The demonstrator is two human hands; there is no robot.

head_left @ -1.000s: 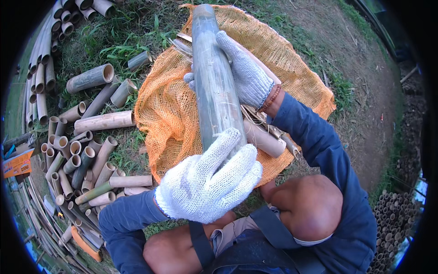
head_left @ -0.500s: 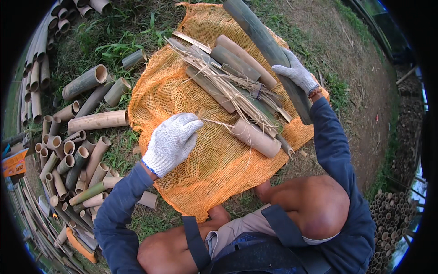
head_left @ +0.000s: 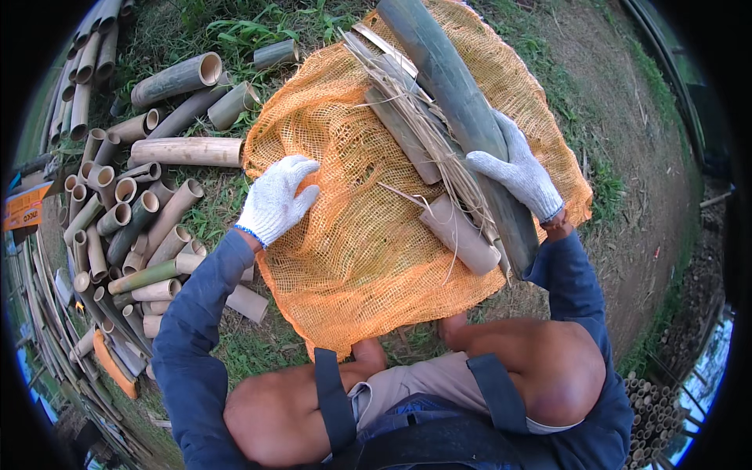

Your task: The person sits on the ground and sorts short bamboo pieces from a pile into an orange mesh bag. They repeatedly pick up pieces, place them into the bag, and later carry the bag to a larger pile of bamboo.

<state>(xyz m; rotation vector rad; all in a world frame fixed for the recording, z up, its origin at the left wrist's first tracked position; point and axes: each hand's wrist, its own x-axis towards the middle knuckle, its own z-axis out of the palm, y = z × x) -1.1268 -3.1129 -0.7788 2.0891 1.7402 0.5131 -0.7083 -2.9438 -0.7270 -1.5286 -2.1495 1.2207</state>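
My right hand [head_left: 521, 166], in a white knit glove, grips a long thick green bamboo piece [head_left: 448, 86] from its right side, thumb across the top. That piece lies slanted along the right of a bundle of thin split bamboo strips [head_left: 419, 129] and hides part of it. Under the strips are shorter bamboo pieces, among them a brown bamboo tube [head_left: 460, 235] near the lower end. My left hand [head_left: 276, 200], gloved too, is over the left edge of an orange mesh sack [head_left: 345, 266]; it holds nothing, thumb apart from the curled fingers.
Several cut bamboo tubes [head_left: 168, 207] crowd the grass on the left, some upright, some lying. An orange-handled tool [head_left: 113, 364] lies at lower left. More bamboo is stacked [head_left: 654, 415] at lower right. My bare knees flank the sack's near edge.
My right hand has brought the long bamboo piece left, over the bundle's right side. My left hand has let go of a thin strip and moved left, its fingers opening. The view has shifted.
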